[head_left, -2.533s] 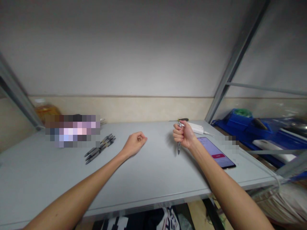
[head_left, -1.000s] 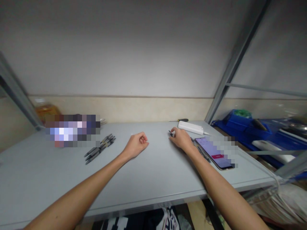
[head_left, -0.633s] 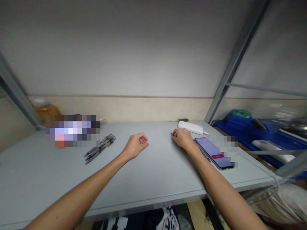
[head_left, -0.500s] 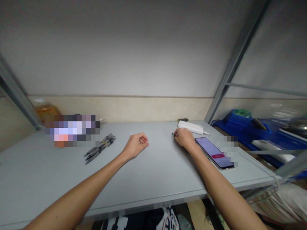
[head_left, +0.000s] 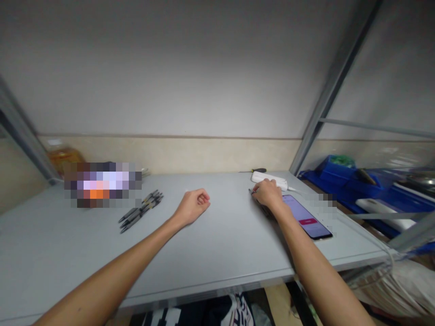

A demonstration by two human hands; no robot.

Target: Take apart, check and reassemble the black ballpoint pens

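Note:
My left hand (head_left: 194,206) rests on the grey table (head_left: 210,244) near its middle, curled into a loose fist with nothing visible in it. My right hand (head_left: 269,193) lies knuckles up at the right of the table, its fingers closed on a dark pen (head_left: 253,193) whose tip sticks out to the left. A phone (head_left: 306,222) with a lit screen lies just right of this hand. A white device (head_left: 276,181) lies behind the fingers.
Several dark pens (head_left: 141,210) lie in a bunch at the left. A blurred patch (head_left: 102,185) and an amber bottle (head_left: 63,156) stand at the back left. A screwdriver (head_left: 256,170) lies by the wall. Blue bins (head_left: 360,181) fill the right shelf behind a metal post (head_left: 326,104).
My right hand has lowered the pen from upright to the table and slid right towards the phone and the white device. My left fist has stayed put.

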